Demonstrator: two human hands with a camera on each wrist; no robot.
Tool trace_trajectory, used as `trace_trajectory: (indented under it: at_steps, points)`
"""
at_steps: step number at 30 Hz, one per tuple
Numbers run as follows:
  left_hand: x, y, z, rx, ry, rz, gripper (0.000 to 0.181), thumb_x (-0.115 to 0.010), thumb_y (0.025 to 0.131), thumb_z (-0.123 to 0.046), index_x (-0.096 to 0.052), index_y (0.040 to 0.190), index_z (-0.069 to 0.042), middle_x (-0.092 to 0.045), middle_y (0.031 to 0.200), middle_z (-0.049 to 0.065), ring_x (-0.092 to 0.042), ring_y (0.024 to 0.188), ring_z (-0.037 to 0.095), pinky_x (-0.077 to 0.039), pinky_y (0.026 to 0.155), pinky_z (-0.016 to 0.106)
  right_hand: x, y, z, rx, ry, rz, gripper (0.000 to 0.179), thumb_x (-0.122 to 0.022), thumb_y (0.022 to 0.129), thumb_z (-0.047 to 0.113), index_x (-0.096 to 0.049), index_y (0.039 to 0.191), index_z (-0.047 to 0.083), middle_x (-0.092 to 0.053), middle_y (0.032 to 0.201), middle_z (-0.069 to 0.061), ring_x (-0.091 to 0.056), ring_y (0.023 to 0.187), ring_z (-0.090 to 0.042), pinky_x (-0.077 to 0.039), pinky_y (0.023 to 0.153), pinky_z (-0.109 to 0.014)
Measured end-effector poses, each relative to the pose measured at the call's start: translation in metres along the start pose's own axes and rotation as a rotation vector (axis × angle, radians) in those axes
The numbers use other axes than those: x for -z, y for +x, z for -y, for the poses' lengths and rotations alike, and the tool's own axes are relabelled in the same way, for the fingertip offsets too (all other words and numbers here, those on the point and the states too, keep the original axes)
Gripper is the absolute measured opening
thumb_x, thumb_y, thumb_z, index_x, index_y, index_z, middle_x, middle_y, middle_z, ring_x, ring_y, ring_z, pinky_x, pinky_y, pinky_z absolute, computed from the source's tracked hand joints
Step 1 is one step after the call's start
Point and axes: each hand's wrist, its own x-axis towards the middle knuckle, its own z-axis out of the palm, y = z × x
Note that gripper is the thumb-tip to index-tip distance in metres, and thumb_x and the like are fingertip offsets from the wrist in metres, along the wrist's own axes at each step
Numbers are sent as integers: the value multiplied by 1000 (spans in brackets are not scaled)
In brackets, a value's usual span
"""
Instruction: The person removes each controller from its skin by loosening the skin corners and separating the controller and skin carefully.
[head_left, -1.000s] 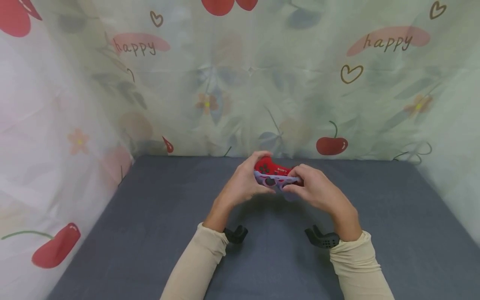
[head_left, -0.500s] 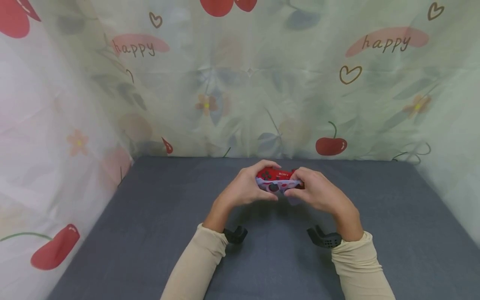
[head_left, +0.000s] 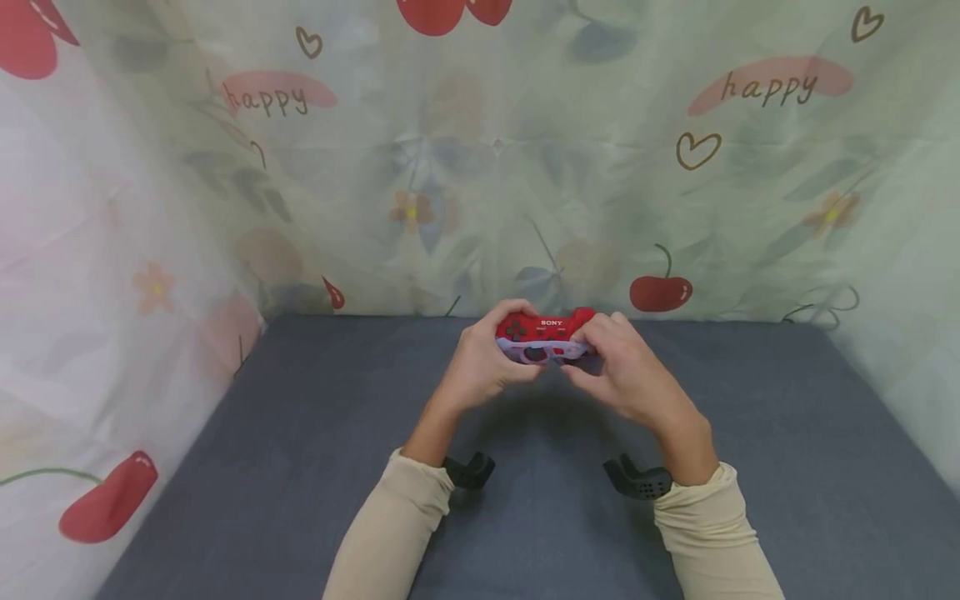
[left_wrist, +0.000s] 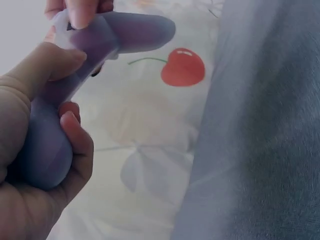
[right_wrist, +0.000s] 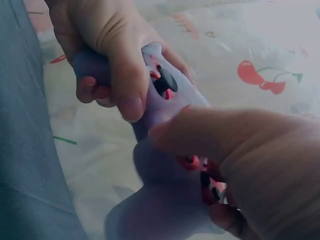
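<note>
Over the table's far middle, the left hand curls round the left end of a red controller, the right hand pinches its purple cover, and the controller looks light and hard, the cover stretchy, likely best held by the fat ends.

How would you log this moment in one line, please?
left hand: grips purple cover | right hand: grips cover | red controller: partly inside cover, above table

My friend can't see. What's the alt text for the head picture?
A person's left hand and right hand hold a red SONY game controller with a lilac cover along its near edge, over a dark gray table. Behind hangs a pale cloth printed with cherries.
</note>
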Motion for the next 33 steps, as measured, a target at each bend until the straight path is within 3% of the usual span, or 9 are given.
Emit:
trace_trajectory:
  at_steps: [4,8,14,22,26,33]
  points:
    - [2,0,0,17,-34,-45,67,-91,74,-14,-58,128,-36,-66,118,-6,-64,94,18,-58,74,31,-1,2,2,36,-55,-43,29,-86,75,1,-62,88,7,-61,84,-3,-40,78,-14,-37,69,-31]
    - [4,1,1,21,-71,-72,67,-91,73,-11,-58,129,-29,-66,115,-1,-62,90,19,-56,72,30,-1,2,4,32,-77,-35,28,-88,74,5,-63,86,9,-63,85,-3,-40,80,-15,-39,68,-31]
    - [7,2,1,35,-125,-102,66,-90,73,-8,-58,128,-27,-63,114,3,-61,86,20,-56,68,30,3,0,7,-40,-21,39,22,-87,78,11,-69,91,12,-65,92,-1,-46,84,-16,-45,71,-32]
    - [7,3,2,27,-216,-152,63,-86,78,-5,-55,132,-19,-57,123,5,-59,101,25,-60,73,32,6,-1,11,-116,89,118,17,-80,86,9,-70,100,12,-61,93,0,-51,91,-14,-51,76,-34]
    - [8,2,3,32,-237,-135,63,-85,79,-3,-55,131,-21,-56,124,5,-59,103,26,-61,75,32,4,-1,10,-93,99,84,15,-79,89,10,-73,103,12,-60,96,0,-51,91,-11,-51,75,-31]
    - [7,4,-1,46,-283,-120,63,-87,77,-7,-56,129,-23,-60,119,7,-60,97,24,-59,73,30,-2,1,3,-4,62,-61,19,-81,85,6,-78,103,7,-51,109,-9,-55,88,-15,-55,72,-29]
